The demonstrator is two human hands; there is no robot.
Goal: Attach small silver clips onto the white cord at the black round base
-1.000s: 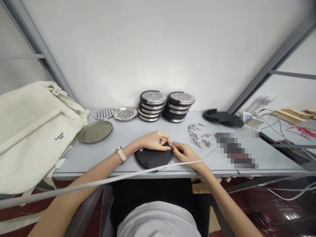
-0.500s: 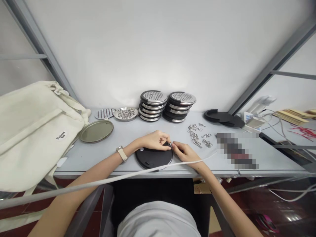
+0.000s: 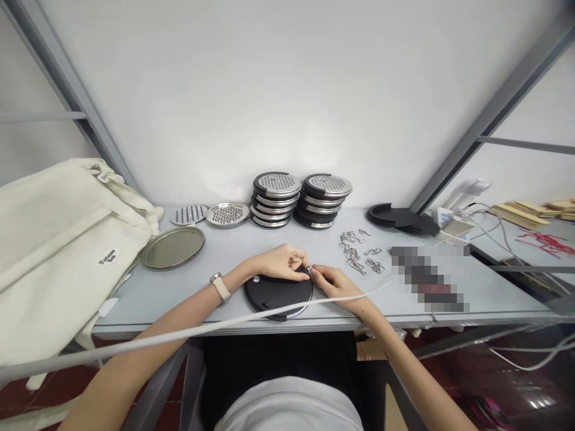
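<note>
A round black cover (image 3: pixel 278 297) lies flat near the table's front edge, with a thin silvery rim showing at its lower right. It resembles the covered graters in the stacks behind. My left hand (image 3: pixel 284 262) rests over its far edge, fingers curled and thumb pressed along the top. Close against it, my right hand (image 3: pixel 335 286) pinches at the right edge of the disc. Fingertips of both hands meet around a small shiny bit, too hidden to make out. Several small metal clasps (image 3: pixel 353 248) with rings lie scattered to the right.
Two stacks of round graters (image 3: pixel 276 200) stand by the wall. Loose grater plates (image 3: pixel 227 214) and a greenish round lid (image 3: pixel 173 247) lie left, beside a cream bag (image 3: pixel 67 251). Black covers (image 3: pixel 390 214) lie right. A white cable (image 3: pixel 202 326) crosses in front.
The view has shifted slightly, so the table sits a little lower. Both hands stay at the disc's far right edge, their fingers shifting only slightly.
</note>
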